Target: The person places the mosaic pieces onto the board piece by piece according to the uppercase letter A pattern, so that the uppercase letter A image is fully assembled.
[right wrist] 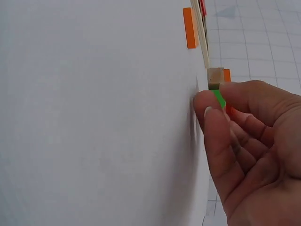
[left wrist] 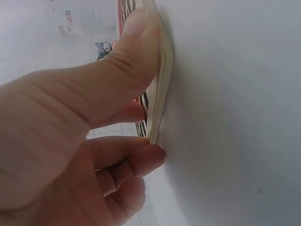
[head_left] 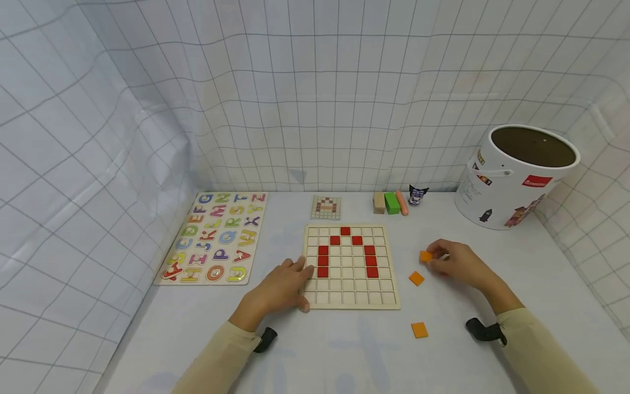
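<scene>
My left hand (head_left: 283,284) rests at the left edge of a square wooden grid board (head_left: 348,300), thumb and fingertips touching its rim. Red square tiles (head_left: 371,250) form an arch-like outline in its cells. In the left wrist view the thumb (left wrist: 136,52) lies against the board's edge (left wrist: 162,89). To the right of the board, my right hand (head_left: 458,262) pinches an orange square tile (head_left: 425,256) at its fingertips. Two more orange tiles lie nearby, a middle tile (head_left: 416,278) and a nearer tile (head_left: 419,330). Fingers largely hide the pinched tile in the right wrist view.
An alphabet puzzle board (head_left: 211,241) lies at left. Behind the grid board is a small pattern card (head_left: 326,208). A wooden block (head_left: 378,203), green block (head_left: 391,203), salmon stick (head_left: 401,203) and dark figurine (head_left: 416,195) stand at the back. A white bucket (head_left: 492,191) occupies the right rear.
</scene>
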### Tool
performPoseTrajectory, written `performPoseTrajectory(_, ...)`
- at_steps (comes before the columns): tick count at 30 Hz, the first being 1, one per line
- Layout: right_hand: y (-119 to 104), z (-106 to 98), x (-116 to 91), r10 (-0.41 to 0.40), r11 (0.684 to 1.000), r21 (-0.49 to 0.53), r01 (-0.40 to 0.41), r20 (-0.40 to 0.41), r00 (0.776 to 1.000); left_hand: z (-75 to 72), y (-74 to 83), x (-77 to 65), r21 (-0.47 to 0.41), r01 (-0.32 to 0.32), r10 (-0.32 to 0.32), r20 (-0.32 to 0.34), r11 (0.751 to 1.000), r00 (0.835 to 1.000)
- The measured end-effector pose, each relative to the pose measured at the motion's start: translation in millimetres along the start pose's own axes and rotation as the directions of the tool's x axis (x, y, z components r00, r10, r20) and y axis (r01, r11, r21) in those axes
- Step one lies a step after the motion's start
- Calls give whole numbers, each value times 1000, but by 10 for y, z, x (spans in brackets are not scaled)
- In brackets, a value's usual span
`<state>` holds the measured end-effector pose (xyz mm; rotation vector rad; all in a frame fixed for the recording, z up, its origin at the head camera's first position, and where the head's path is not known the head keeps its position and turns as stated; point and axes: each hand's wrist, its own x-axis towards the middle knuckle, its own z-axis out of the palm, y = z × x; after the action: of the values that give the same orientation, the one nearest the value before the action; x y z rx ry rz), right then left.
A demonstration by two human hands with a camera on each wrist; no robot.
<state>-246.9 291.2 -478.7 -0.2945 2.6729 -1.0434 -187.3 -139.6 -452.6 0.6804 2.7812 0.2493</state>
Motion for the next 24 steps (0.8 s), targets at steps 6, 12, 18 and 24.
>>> performPoseTrajectory(6, -49, 61, 38, 47, 983, 177, -48, 9, 999, -11, 0, 5, -5, 5, -5, 4, 1000, 1000)
performPoseTrajectory(12, -155, 139, 85, 20, 966, 259, -22, 11, 1000, -24, -1, 12, 0, 10, -10, 10, 1000, 1000)
performPoseTrajectory(18, -381, 300, 217, -19, 944, 330, -4, 67, 998, -15, 9, -14, -18, 28, -28, 19, 999, 999)
performPoseTrajectory(24, -702, 564, 393, -87, 936, 351, 17, 186, 979, -14, 10, -17, -13, 15, -15, 12, 1000, 1000)
